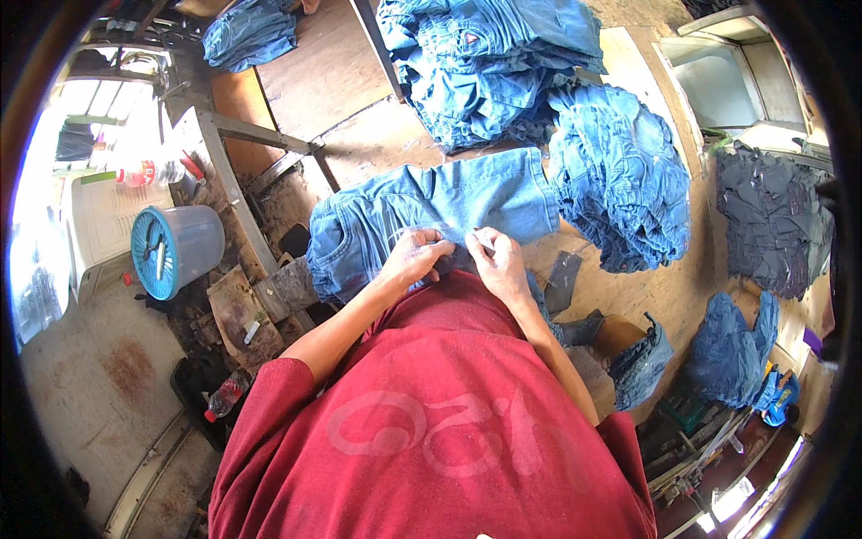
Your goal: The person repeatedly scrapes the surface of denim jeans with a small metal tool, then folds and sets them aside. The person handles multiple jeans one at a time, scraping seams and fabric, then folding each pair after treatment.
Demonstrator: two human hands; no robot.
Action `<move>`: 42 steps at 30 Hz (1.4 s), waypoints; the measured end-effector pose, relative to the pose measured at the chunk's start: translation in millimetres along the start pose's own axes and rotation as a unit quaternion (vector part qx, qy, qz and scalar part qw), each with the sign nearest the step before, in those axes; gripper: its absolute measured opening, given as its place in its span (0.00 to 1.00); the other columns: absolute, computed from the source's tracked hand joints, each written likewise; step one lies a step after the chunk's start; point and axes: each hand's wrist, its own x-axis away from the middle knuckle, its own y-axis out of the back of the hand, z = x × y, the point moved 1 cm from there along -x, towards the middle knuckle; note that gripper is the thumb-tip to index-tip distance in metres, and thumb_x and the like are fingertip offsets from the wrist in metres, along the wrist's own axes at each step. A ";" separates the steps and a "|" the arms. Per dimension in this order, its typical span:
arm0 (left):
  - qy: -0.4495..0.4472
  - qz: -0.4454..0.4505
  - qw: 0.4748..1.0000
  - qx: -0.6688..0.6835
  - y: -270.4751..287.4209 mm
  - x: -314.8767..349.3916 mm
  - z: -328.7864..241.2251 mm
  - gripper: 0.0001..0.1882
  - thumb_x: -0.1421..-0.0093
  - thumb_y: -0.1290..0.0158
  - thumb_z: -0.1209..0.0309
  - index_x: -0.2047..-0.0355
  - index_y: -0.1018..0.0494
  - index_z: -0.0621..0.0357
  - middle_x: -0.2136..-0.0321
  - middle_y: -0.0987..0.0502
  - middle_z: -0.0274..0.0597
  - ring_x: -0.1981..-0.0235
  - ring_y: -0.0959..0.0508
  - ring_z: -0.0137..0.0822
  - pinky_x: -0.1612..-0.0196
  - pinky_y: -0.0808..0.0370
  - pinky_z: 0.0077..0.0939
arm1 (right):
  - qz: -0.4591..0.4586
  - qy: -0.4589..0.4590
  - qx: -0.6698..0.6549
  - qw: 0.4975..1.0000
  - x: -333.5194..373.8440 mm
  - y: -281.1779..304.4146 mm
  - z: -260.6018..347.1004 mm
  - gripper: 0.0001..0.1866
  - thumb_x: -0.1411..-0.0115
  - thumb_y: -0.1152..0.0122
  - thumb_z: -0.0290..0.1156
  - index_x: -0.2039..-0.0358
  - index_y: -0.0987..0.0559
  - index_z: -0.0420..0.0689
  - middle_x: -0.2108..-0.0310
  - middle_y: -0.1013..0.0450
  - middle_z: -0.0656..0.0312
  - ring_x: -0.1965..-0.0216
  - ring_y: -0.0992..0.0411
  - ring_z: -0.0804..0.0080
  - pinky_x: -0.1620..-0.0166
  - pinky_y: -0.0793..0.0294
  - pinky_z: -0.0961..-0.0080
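Note:
A pair of blue jeans lies stretched sideways in front of me. The pocket area is at its left and a straight hem at its right. My left hand is closed at the near edge of the denim, its thumb and fingers pinched together. A short way to the right, my right hand pinches too, thumb against forefinger, at the same near edge. Both hands are level and a small gap separates them. Whatever lies between the fingertips of either hand is too small or hidden to name.
Beyond the jeans rises a tall stack of blue denim garments, with another heap to its right. Dark garments lie at the far right. A translucent bucket with a blue rim and a metal frame are at the left.

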 end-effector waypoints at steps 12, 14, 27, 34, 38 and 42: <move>0.017 0.020 0.999 0.019 1.6 -1.7 -8.2 0.12 0.31 0.43 0.63 0.63 0.21 0.60 0.75 0.27 0.29 0.77 0.27 0.23 0.74 0.24 0.24 | 0.001 -0.024 0.018 1.000 -2.3 1.4 5.7 0.15 0.29 0.36 0.35 0.68 0.21 0.35 0.74 0.21 0.51 0.70 0.21 0.62 0.63 0.23 0.63; 0.017 0.021 1.000 0.007 13.1 -2.9 -13.5 0.15 0.32 0.43 0.63 0.56 0.20 0.64 0.75 0.26 0.30 0.77 0.26 0.24 0.73 0.24 0.24 | 0.017 -0.078 0.022 0.997 -3.3 10.0 12.5 0.12 0.29 0.37 0.34 0.63 0.22 0.36 0.70 0.19 0.45 0.66 0.17 0.49 0.62 0.21 0.56; 0.036 0.327 0.925 0.192 70.5 -11.0 1.4 0.60 0.44 0.47 0.81 0.18 0.71 0.53 0.32 0.31 0.72 0.84 0.27 0.24 0.70 0.16 0.27 | -0.048 0.103 0.331 0.937 18.8 -14.9 81.6 0.09 0.33 0.37 0.30 0.53 0.22 0.49 0.81 0.21 0.56 0.79 0.19 0.54 0.72 0.18 0.58; 0.035 0.354 0.911 0.209 74.2 -19.8 15.4 0.61 0.46 0.47 0.81 0.19 0.72 0.47 0.34 0.28 0.68 0.87 0.33 0.23 0.66 0.14 0.31 | -0.102 0.125 0.406 0.899 24.3 -38.5 88.9 0.10 0.35 0.36 0.30 0.54 0.18 0.47 0.85 0.22 0.60 0.82 0.19 0.62 0.74 0.19 0.64; 0.042 0.361 0.900 0.240 76.6 -23.6 18.5 0.61 0.48 0.47 0.83 0.19 0.68 0.45 0.34 0.28 0.68 0.87 0.33 0.26 0.65 0.14 0.35 | -0.018 0.143 0.333 0.932 27.0 -42.9 93.1 0.11 0.38 0.36 0.29 0.55 0.19 0.48 0.84 0.22 0.63 0.82 0.20 0.64 0.72 0.19 0.67; 0.029 0.385 0.887 0.252 77.2 -27.8 23.2 0.61 0.48 0.47 0.83 0.19 0.68 0.46 0.35 0.28 0.69 0.87 0.32 0.26 0.65 0.14 0.35 | -0.063 0.160 0.374 0.911 26.3 -46.2 96.0 0.09 0.37 0.35 0.29 0.57 0.19 0.48 0.84 0.23 0.61 0.82 0.20 0.63 0.73 0.20 0.66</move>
